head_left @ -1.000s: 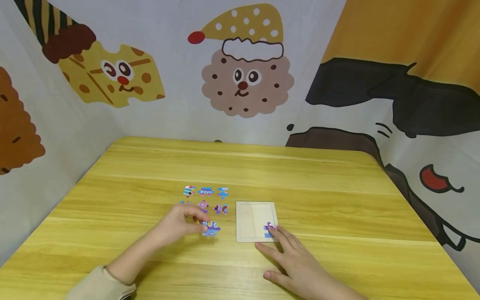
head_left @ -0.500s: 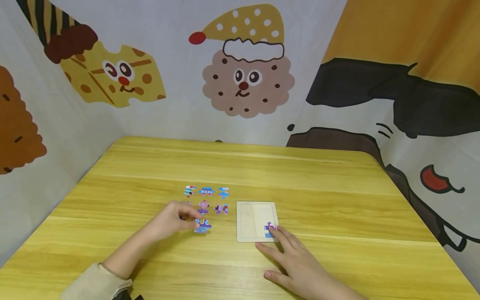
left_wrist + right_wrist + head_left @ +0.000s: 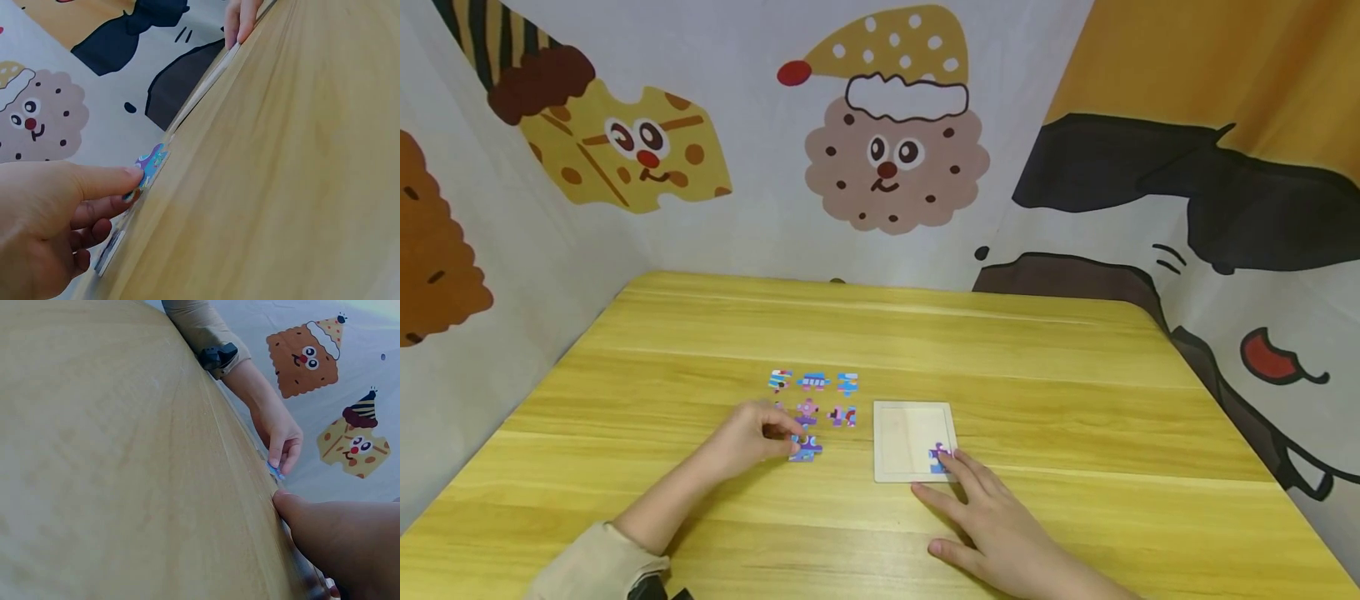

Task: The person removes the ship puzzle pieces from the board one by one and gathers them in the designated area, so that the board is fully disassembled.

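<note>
My left hand [image 3: 747, 443] pinches a blue and purple jigsaw piece [image 3: 807, 451] between thumb and fingers, at the near end of the loose pieces. In the left wrist view the thumb lies on top of this jigsaw piece [image 3: 150, 164], which is tilted close to the tabletop. My right hand [image 3: 996, 525] rests with spread, fairly straight fingers at the near right corner of a square wooden puzzle tray [image 3: 898, 442]. Its fingertips touch the tray's edge and partly cover a purple and blue piece [image 3: 937, 457] lying in that corner.
Loose jigsaw pieces lie in rows left of the tray: a striped one [image 3: 779, 380], a blue train-like one [image 3: 813, 381], a pink one [image 3: 807, 409] and several others. My left hand hides some. Behind the wooden table [image 3: 1037, 375] hangs a cartoon-printed curtain [image 3: 730, 242].
Holding the jigsaw piece, my left hand has shifted left and slightly away from me, off the tray's side towards the loose pieces. My right hand and the tray have stayed put.
</note>
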